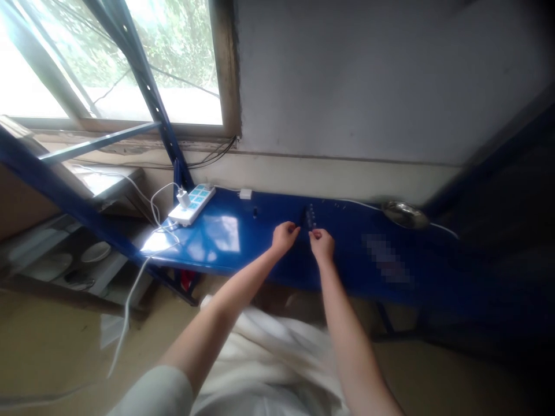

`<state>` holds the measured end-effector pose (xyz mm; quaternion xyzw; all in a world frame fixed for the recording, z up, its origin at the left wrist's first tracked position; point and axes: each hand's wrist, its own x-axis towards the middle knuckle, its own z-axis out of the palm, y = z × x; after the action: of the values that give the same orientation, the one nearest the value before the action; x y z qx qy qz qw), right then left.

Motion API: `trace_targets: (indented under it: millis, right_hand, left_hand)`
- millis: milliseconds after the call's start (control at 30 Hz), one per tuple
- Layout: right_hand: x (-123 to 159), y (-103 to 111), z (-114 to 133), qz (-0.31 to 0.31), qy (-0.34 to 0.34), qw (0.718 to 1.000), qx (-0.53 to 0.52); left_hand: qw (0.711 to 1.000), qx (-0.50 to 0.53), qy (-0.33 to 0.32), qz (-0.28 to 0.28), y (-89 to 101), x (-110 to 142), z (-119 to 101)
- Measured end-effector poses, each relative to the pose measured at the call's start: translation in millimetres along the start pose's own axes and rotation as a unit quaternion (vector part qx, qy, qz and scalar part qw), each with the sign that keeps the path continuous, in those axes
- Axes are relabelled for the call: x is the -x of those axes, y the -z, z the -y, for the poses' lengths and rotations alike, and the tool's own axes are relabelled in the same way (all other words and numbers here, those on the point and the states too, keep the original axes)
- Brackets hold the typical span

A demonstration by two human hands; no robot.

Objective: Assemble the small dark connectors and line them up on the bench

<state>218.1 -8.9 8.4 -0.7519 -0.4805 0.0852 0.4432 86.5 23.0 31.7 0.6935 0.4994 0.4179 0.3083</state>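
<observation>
Both my hands are over the blue tabletop point(269, 257), close together with a small gap between them. A clear strip with a row of several small bumps point(310, 215), perhaps a blister pack, extends away from my right hand point(323, 244). That hand's thumb and fingers are pinched at the strip's near end. To the left of the strip, my left hand point(285, 238) has its fingertips pressed together; whatever is between them is too small to make out. A small dark object point(255, 212) lies beyond my left hand on the tabletop.
On the left stands a white power strip point(191, 207) with a plugged-in charger point(182, 197). A white adapter point(245, 194) is at the back edge. A shiny metal bowl point(405, 214) and white cable point(444, 229) lie right. Blue uprights point(147, 86) rise beside the window.
</observation>
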Motion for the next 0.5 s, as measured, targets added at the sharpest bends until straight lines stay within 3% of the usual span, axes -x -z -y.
trace_targets:
  millis: [133, 233, 333, 367, 467, 500]
  right_hand:
    - [-9.8, -1.7, 4.2, 0.031, -0.019, 0.999, 0.014]
    - [6.9, 20.6, 9.2, 0.036, -0.008, 0.999, 0.012]
    - [68.8, 51.3, -10.1, -0.121, -0.020, 0.992, 0.006]
    - [97.1, 57.3, -22.6, -0.128, -0.018, 0.991, 0.018]
    - [178.5, 54.7, -64.6, 0.021, 0.007, 0.999, 0.037]
    - [198.4, 49.2, -76.3, 0.034, 0.008, 0.998, 0.057]
  left_hand:
    - [1.000, -0.001, 0.018, -0.002, -22.9, -6.5, 0.9]
    - [1.000, -0.023, 0.015, -0.010, -28.7, -11.1, 8.2]
    - [0.999, -0.037, 0.026, -0.023, -25.4, -7.6, 6.3]
    - [0.999, -0.030, 0.031, -0.032, -22.5, -1.2, 2.8]
    - [0.997, -0.024, -0.002, -0.079, -8.5, 44.7, -7.9]
    - [0.998, -0.018, -0.026, -0.060, -1.9, 69.0, -8.4]
